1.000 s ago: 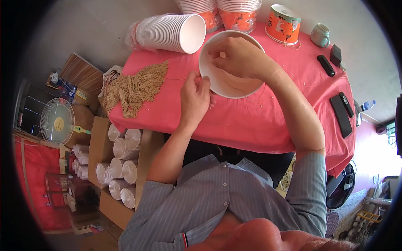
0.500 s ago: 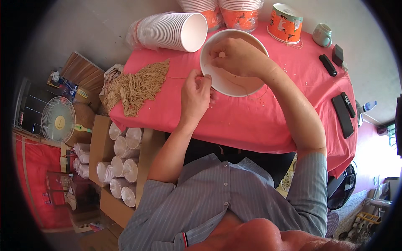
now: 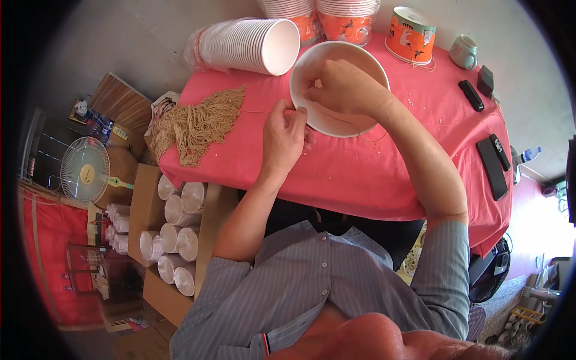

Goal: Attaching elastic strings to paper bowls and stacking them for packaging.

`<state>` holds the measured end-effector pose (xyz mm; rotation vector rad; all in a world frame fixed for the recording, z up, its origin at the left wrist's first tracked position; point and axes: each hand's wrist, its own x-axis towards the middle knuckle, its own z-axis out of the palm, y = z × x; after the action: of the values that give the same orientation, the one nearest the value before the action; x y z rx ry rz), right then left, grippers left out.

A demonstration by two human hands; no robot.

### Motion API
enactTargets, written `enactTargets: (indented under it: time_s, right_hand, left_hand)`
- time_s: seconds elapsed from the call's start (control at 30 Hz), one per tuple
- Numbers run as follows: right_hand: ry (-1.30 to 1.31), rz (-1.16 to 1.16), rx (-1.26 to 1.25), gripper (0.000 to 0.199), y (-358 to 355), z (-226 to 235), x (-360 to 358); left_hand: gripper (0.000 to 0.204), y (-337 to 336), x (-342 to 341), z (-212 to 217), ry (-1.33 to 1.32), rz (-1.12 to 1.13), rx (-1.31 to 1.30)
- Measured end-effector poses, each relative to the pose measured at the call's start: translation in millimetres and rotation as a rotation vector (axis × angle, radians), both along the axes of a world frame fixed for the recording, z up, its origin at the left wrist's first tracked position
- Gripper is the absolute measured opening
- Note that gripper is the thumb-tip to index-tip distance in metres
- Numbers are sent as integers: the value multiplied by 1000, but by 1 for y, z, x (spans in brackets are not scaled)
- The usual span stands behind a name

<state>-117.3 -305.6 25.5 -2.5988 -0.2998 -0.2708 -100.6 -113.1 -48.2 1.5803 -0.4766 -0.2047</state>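
My left hand (image 3: 283,135) is stretched out in front of me, back up, fingers curled in with thumb and fingertips pinched together. My bare left forearm runs straight back to a rolled sleeve at the elbow. My right hand (image 3: 339,89) is farther forward, also back up, its fingers bent downward and bunched. My right arm bends sharply at the elbow.

Table (image 3: 360,174) w/ pink cloth, carrying: white bowl (image 3: 312,111) at centre, bundle of tan strings (image 3: 195,123) at left edge, stack of white cups on its side (image 3: 249,45), orange printed tub (image 3: 414,33), pale mug (image 3: 464,51), dark remotes (image 3: 492,162) along right side
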Motion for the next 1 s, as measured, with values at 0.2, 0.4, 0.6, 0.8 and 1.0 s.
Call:
enactTargets:
  time_s: [0.2, 0.4, 0.6, 0.8, 1.0]
  right_hand:
    - [-56, 3, -51, 25, -2, -5, 3]
    - [3, -4, 11, 26, -13, 12, -8]
    - [13, 40, 7, 27, -14, 14, -8]
    - [68, 52, 23, 26, -16, 15, -10]
    - [85, 67, 25, 27, -23, 12, -3]
  left_hand:
    - [20, -2, 0, 4, -13, -2, 24]
    - [22, -6, -1, 7, -30, -3, -1]
    - [23, -7, -1, 10, -56, -19, 33]
    - [22, -7, -8, 18, -26, 5, 34]
    - [25, -4, 6, 14, -265, 24, 146]
